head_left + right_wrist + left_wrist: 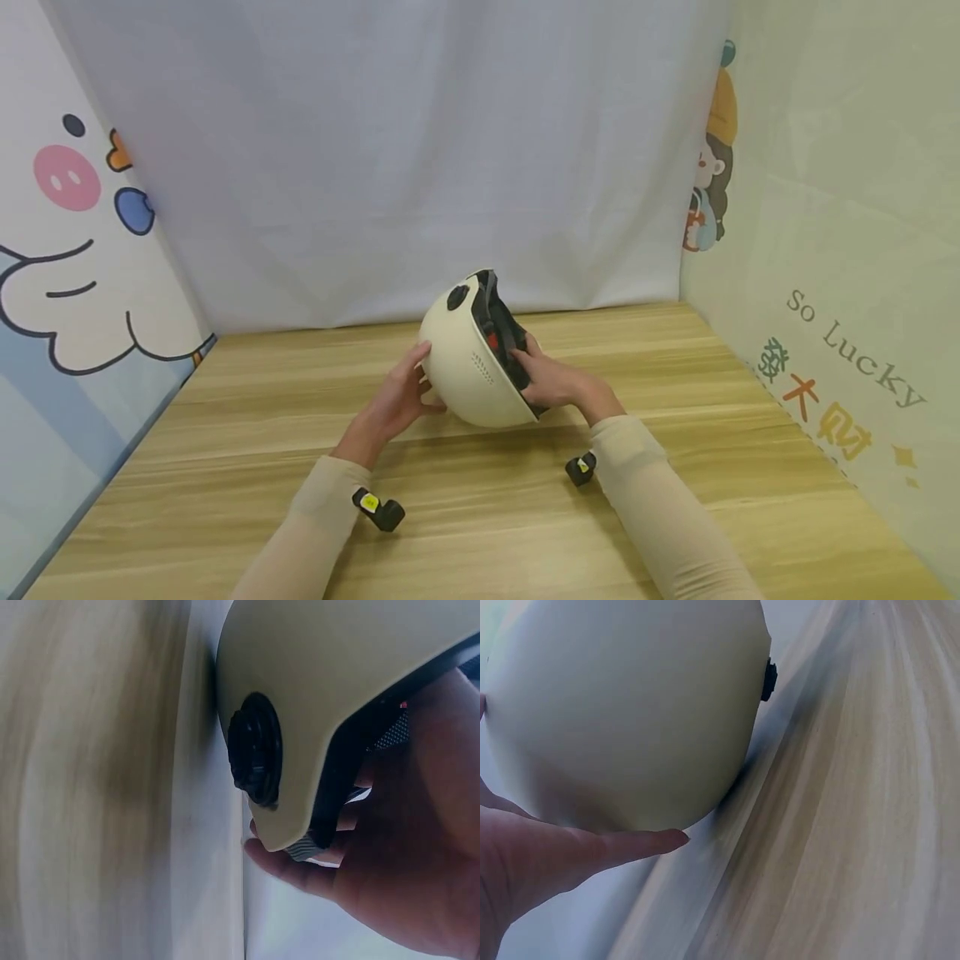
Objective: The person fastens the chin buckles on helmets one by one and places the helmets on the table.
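Observation:
A cream-white helmet [457,367] is tilted on its side over the table, its dark padded opening turned to the right. My left hand [395,400] cups the rounded shell from the left. In the left wrist view, the thumb [630,847] lies along the smooth shell. My right hand [555,383] grips the rim at the opening, with the thumb inside against the black lining. In the right wrist view, the fingers [292,874] wrap the rim's corner, near a round black knob [255,750] on the shell. A red spot shows within the lining.
The wood-grain table [247,450] runs back to a white curtain [390,167]. Printed panels stand at the left [75,275] and right [817,250] sides. A small black camera device [381,510] is worn on the left wrist, another [581,469] on the right.

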`<state>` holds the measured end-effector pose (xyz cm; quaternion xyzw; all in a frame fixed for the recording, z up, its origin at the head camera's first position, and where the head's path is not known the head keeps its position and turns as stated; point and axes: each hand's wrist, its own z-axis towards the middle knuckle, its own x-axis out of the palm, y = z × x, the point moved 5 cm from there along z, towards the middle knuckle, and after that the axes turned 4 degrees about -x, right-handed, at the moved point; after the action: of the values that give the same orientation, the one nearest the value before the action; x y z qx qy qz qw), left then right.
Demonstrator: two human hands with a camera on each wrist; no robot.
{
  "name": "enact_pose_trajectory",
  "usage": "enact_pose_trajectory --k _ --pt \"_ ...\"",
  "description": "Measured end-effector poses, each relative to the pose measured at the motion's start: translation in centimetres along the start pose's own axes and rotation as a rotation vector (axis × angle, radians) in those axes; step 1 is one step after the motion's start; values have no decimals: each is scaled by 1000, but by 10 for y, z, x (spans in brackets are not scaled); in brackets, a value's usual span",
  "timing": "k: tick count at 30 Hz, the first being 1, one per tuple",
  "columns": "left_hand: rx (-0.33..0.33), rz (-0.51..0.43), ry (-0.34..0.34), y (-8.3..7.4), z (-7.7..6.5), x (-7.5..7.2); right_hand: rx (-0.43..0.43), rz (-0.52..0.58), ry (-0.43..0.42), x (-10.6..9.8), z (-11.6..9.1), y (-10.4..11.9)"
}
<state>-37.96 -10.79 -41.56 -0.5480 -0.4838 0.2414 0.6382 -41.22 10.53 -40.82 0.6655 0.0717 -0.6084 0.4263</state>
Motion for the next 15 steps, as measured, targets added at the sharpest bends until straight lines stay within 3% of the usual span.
enact_pose_trajectory --k 8,15 --pt "-57 -104 1 13 3 7 -9 30 -6 3 2 -1" --pt "-8 -139 -31 15 7 5 -41 -59 -7 3 -3 -1"
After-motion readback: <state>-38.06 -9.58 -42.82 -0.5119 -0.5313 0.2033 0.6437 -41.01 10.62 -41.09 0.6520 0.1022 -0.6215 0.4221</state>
